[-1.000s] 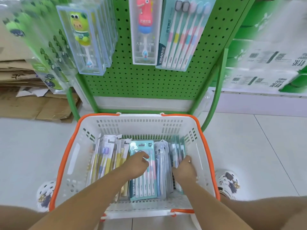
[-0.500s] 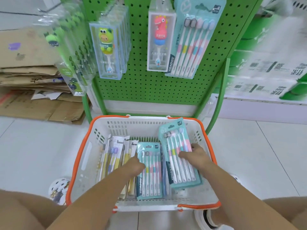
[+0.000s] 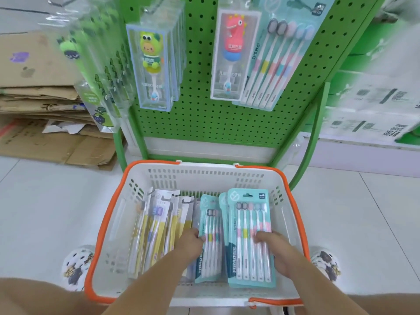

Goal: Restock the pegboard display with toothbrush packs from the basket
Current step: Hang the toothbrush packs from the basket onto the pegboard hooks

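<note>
- White, orange-rimmed basket sits on the floor below the green pegboard.
- Right hand clasps a teal five-brush toothbrush pack, tilted up at the basket's right side.
- Left hand pinches the edge of a second teal pack standing in the middle.
- Yellow packs stand at the left.
- A matching teal pack hangs on the pegboard.

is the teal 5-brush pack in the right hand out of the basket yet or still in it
Still in it. The teal pack sits tilted up but inside the basket walls, its lower edge near the floor, gripped by the right hand.
</note>
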